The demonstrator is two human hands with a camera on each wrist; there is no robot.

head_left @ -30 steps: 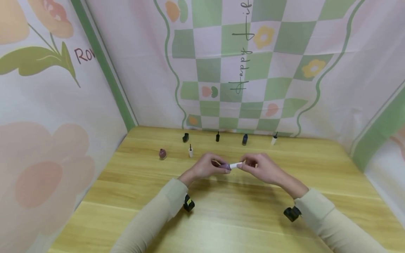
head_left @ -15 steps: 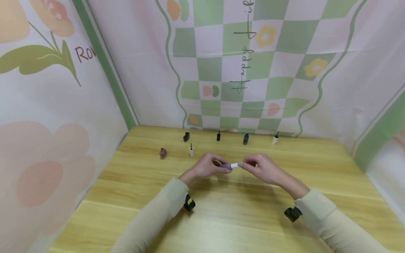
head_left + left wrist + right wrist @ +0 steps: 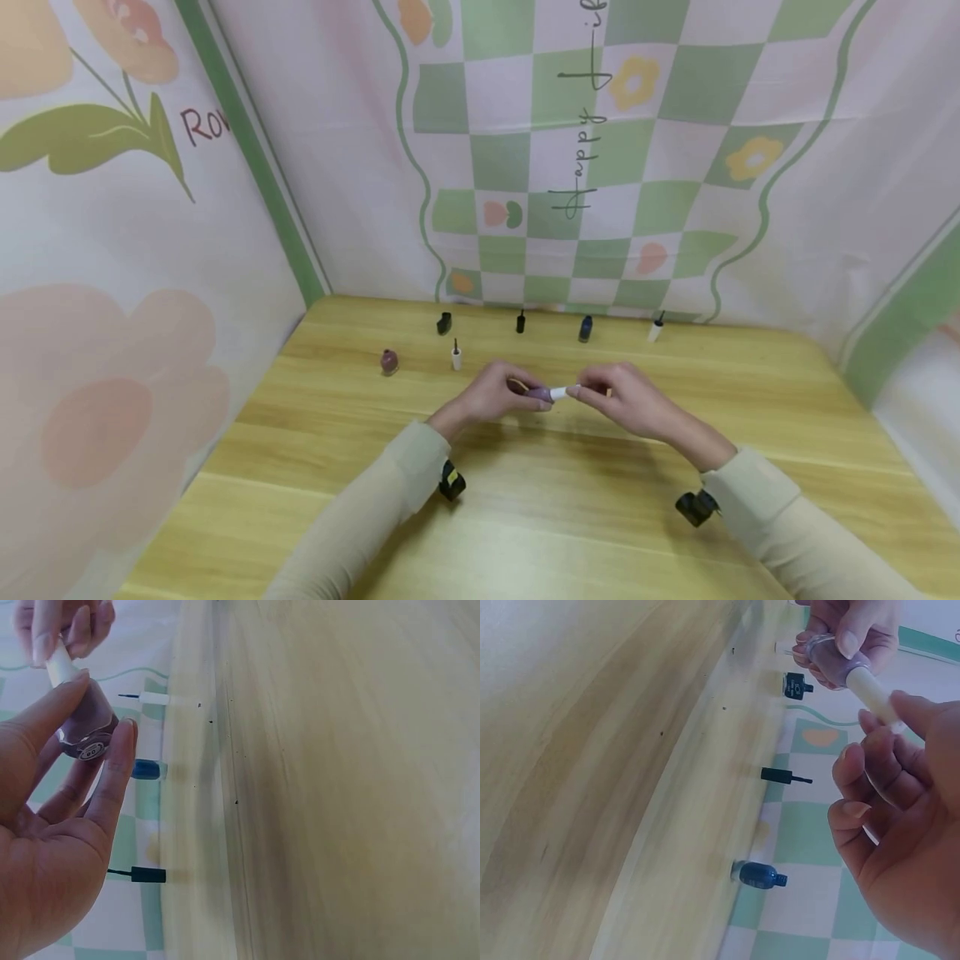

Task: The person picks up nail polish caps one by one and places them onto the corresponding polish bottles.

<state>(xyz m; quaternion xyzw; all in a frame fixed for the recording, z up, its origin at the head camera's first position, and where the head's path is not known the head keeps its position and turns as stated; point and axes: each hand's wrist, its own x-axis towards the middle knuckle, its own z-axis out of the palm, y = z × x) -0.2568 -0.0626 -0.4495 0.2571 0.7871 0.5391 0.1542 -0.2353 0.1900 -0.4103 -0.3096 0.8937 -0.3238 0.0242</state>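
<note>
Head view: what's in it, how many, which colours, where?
Purple bottle: 1, purple, held, centre
White cap: 1, white, at its neck
Mauve bottle: 1, mauve, table's left
Black bottle: 1, black, far edge, left
Blue bottle: 1, blue, far edge
Black brush cap: 1, black, between those two
White brush caps: 2, white, beside mauve bottle; far right
Table: 1, yellowish wood, beneath
Printed cloth: count unclear, multicoloured, behind
Wrist cameras: 2, black, at wrists
Sleeves: 2, beige, forearms
Left hand: 1, holding purple bottle
Right hand: 1, pinching white cap
</note>
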